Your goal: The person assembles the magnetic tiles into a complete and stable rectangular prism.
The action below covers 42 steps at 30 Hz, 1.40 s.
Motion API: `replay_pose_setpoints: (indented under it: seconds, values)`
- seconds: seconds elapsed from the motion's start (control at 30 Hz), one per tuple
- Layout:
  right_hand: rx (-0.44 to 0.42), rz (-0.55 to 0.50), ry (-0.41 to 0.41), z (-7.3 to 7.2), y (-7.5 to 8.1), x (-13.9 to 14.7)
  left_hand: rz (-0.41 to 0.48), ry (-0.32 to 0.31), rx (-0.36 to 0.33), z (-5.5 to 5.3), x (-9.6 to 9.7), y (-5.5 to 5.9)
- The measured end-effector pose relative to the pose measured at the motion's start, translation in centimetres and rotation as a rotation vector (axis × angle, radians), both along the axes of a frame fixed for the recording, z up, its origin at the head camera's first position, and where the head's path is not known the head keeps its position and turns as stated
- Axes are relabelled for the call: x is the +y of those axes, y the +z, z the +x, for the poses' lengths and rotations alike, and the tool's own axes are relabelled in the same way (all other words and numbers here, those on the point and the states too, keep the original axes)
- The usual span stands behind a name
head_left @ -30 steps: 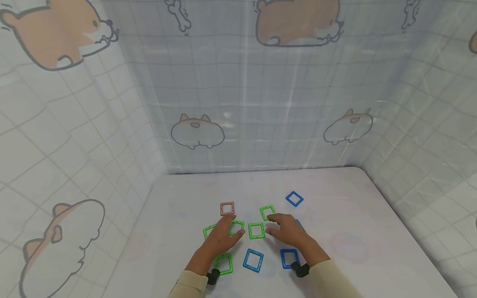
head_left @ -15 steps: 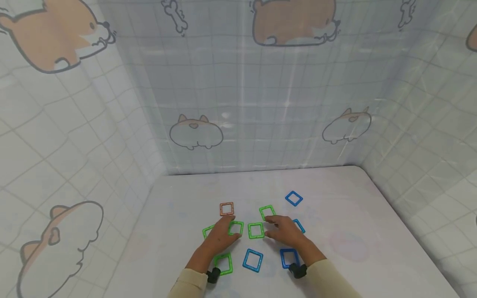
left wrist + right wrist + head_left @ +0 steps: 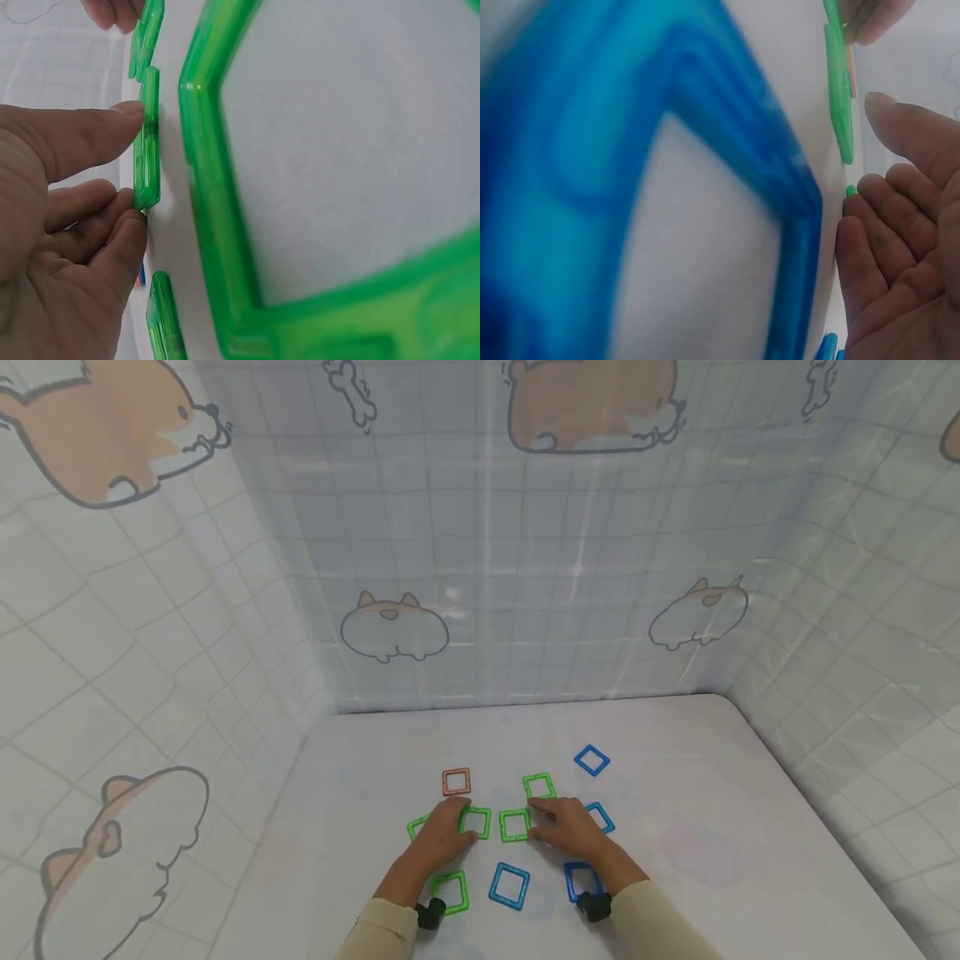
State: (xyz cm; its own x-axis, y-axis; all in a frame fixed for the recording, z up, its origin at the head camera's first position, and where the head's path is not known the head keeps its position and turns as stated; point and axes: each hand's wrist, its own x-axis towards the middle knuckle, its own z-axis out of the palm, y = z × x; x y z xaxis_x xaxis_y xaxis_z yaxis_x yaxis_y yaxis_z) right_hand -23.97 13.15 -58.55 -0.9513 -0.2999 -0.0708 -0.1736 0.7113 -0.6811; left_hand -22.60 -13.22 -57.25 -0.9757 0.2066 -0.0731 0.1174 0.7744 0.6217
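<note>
In the head view my left hand (image 3: pixel 438 839) pinches a green square magnetic tile (image 3: pixel 486 823) lying on the white table. The left wrist view shows the thumb and the curled fingers at opposite edges of that tile (image 3: pixel 150 165). My right hand (image 3: pixel 573 831) is at the right side of another green square tile (image 3: pixel 515 839), its thumb and fingers spread around that side. The right wrist view shows the right thumb a little apart from the tile (image 3: pixel 841 97). A narrow gap separates the two green tiles.
An orange tile (image 3: pixel 456 770) and a third green tile (image 3: pixel 538 776) lie farther back. Other blue tiles (image 3: pixel 509 864) and green tiles (image 3: pixel 450 910) lie around the hands. Patterned sheeting (image 3: pixel 480 552) encloses the table (image 3: pixel 390 743).
My left hand's thumb and fingers have closed in on the green tile. My right hand has shifted left toward the other green tile, showing more of the blue tile behind it.
</note>
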Motion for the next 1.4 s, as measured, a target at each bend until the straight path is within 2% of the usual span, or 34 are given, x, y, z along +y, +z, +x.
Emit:
replay_pose_setpoints:
  seconds: [0.17, 0.33, 0.6, 0.9, 1.4]
  values:
    - [0.012, 0.023, 0.036, -0.1, -0.2, -0.1, -0.027, -0.043, 0.035, -0.1, -0.3, -0.1]
    - [0.016, 0.052, 0.044, -0.2, -0.3, -0.4, -0.032, -0.054, 0.027, 0.0, -0.4, -0.2]
    - [0.025, 0.087, 0.054, -0.3, -0.3, -0.7, -0.076, -0.045, 0.004, -0.2, -0.1, -0.1]
    - [0.033, 0.088, 0.018, -0.4, -0.3, -0.8, -0.087, -0.026, -0.030, -0.5, 0.6, 0.1]
    - [0.053, 0.089, 0.003, 0.0, -0.6, -0.9, -0.090, -0.041, -0.009, -0.3, 0.8, -0.2]
